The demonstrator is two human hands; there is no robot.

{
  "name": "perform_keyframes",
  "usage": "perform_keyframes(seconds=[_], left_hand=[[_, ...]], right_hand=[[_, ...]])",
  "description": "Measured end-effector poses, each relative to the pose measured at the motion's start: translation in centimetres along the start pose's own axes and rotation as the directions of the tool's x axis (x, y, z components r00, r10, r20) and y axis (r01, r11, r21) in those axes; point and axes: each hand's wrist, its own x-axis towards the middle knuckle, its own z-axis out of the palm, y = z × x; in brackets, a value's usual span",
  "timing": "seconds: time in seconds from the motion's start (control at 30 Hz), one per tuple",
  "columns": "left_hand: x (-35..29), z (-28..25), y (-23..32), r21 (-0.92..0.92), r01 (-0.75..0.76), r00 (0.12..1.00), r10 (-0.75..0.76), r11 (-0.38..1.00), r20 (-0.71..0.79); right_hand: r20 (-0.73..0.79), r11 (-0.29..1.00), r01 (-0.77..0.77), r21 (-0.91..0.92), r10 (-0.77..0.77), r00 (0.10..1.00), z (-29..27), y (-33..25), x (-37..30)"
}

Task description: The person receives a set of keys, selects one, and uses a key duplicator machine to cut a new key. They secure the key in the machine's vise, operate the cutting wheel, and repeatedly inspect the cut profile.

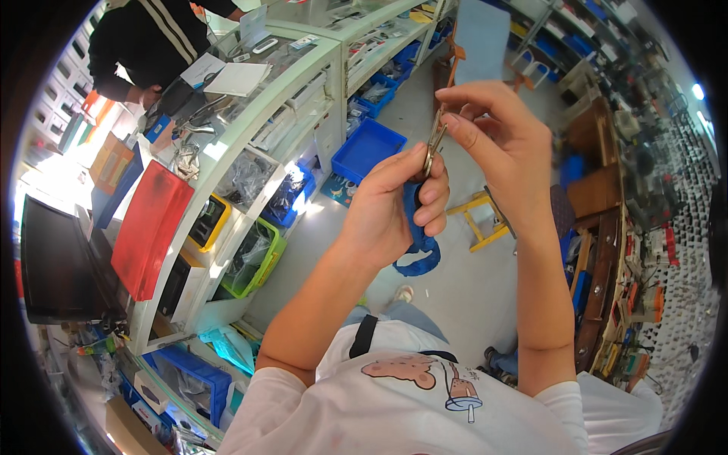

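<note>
My left hand (383, 208) is raised at mid-view, closed on a small bunch of keys (434, 144) on a metal ring. From that hand hangs a blue fabric strap (421, 254), looped at its lower end; it appears to belong to the keys. My right hand (504, 140) is just to the right and slightly higher. Its thumb and index finger pinch the upper end of a thin metal key, while the other fingers curl behind. The keys' exact shapes are too small to make out.
A glass display counter (322, 57) curves along the left, with a red box (152, 227) and a dark monitor (64, 258). A blue tray (369, 150) and a yellow stool (479, 220) stand ahead. Wooden drawers (599, 296) line the right. A person (148, 45) stands behind the counter.
</note>
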Motion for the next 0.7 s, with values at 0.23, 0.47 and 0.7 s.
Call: perform_keyframes(seconds=[0.23,0.47,0.7], left_hand=[[1.3,-1.4,2.9,0.026,-0.025,0.997,0.027,0.999,-0.068],[2.5,-2.3,3.8,0.039,-0.068,0.993,0.071,0.997,-0.091],[2.8,-4.0,3.2,-0.029,-0.103,0.986,0.099,0.994,-0.136]], right_hand=[[0.038,0.994,-0.077,0.081,0.074,0.997,2.5,2.1,3.0],[0.009,0.972,-0.137,0.191,0.138,0.99,3.1,2.8,4.1],[-0.01,0.994,-0.063,0.093,0.064,0.998,3.5,2.7,3.4]])
